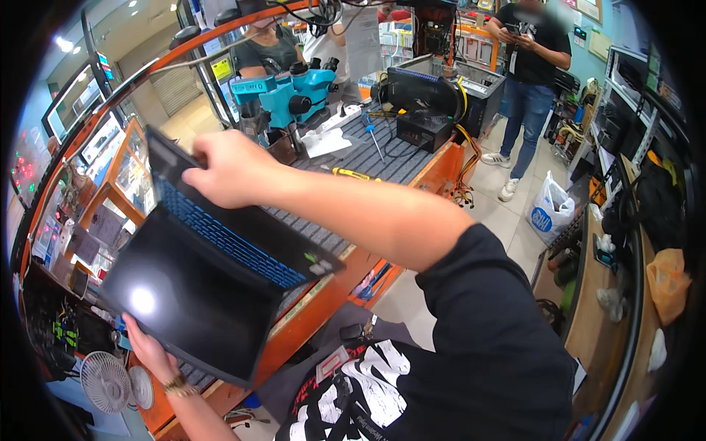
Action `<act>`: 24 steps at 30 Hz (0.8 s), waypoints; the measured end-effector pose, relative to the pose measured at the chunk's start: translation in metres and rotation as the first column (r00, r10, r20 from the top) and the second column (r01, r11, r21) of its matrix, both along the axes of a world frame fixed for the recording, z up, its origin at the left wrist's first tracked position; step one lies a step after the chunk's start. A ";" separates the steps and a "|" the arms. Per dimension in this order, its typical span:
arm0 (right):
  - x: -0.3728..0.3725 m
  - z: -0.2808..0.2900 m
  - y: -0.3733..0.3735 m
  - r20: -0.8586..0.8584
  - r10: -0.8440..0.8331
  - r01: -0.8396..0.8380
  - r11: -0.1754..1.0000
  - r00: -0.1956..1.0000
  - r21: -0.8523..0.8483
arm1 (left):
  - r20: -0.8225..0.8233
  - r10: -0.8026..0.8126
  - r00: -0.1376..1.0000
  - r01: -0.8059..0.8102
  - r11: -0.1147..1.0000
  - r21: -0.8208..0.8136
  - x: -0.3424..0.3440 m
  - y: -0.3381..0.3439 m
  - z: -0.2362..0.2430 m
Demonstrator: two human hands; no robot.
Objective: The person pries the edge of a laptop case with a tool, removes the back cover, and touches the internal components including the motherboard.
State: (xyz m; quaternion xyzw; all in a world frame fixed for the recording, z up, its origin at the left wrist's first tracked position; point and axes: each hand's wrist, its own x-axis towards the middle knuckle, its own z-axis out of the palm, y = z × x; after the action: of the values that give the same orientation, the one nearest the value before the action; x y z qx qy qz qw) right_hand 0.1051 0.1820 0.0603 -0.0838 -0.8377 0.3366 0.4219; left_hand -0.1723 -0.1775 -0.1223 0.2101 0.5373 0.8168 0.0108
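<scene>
An open black laptop is tilted over the striped bench mat (397, 165), its keyboard half (224, 235) raised at the back and its glossy dark screen (198, 301) lying nearer me, reflecting a bright light. My right hand (224, 169) reaches across and grips the top edge of the keyboard half, fingers curled round it. Low on the left, my left hand (151, 345) holds the screen's edge. A yellow-handled tool (346, 173) lies behind my right forearm, and a blue screwdriver (373, 138) rests farther back.
A teal microscope (279, 99), a white power strip (334, 117) and an open computer case (482, 88) stand on the bench. One person (518, 110) stands at right holding a phone; another (265, 48) is behind the bench. A fan (103, 378), a bag (551, 209) and cluttered shelves surround me.
</scene>
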 end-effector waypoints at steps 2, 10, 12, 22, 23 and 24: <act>0.017 -0.012 0.005 -0.148 0.020 -0.030 0.997 0.989 -0.066 | -0.041 -0.042 0.998 0.040 0.998 -0.058 -0.034 0.019 0.014; 0.079 -0.037 -0.015 -0.417 0.010 -0.060 0.992 0.909 -0.108 | -0.144 -0.390 0.909 0.362 0.913 -0.187 -0.102 0.127 0.052; 0.079 -0.038 -0.025 -0.437 0.012 -0.042 0.997 0.899 -0.059 | -0.140 -0.445 0.885 0.414 0.887 -0.204 -0.097 0.136 0.057; 0.035 0.006 0.004 -0.486 0.393 -0.439 0.898 0.781 0.020 | -0.085 -0.374 0.924 0.360 0.921 -0.148 -0.087 0.139 0.071; 0.039 0.017 0.003 -0.426 0.408 -0.442 0.897 0.807 0.021 | -0.175 -0.205 0.963 0.165 0.962 -0.219 -0.104 0.136 0.065; 0.035 0.008 0.019 -0.485 0.460 -0.520 0.854 0.744 0.014 | -0.127 -0.236 0.963 0.195 0.941 -0.276 -0.075 0.160 0.071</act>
State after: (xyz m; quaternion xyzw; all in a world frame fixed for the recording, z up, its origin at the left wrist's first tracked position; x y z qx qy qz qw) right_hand 0.1403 0.2005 0.0688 0.1981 -0.6796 0.4962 0.5028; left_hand -0.2469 -0.0171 -0.0509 0.3285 0.6130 0.7135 0.0854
